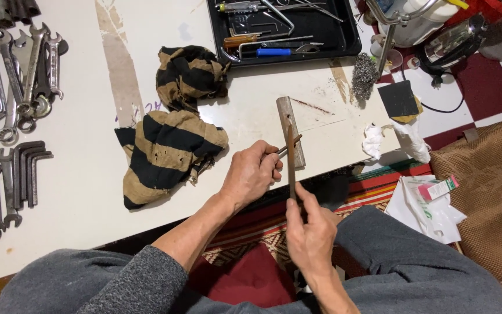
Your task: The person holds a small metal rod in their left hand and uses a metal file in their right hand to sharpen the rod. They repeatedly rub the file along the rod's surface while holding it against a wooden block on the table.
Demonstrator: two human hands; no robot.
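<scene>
1. Head view: white table (88,192), stained, over red-and-white tiled floor (483,87).
2. Left hand (251,174) pinches a thin rod (290,145) on the wooden block (290,131) at the table edge.
3. Right hand (309,232) grips a file (291,163) laid across the rod.
4. Striped rag (169,145), wrenches (13,75), tool tray (286,29) lie about.

Two bare forearms, left hand (251,174) and right hand (309,232) uncovered, no rings or watch visible. Grey knit sleeve (135,279) pushed up on the left arm. Grey trousers (402,261) over both knees, cloth plain and slightly creased.
</scene>
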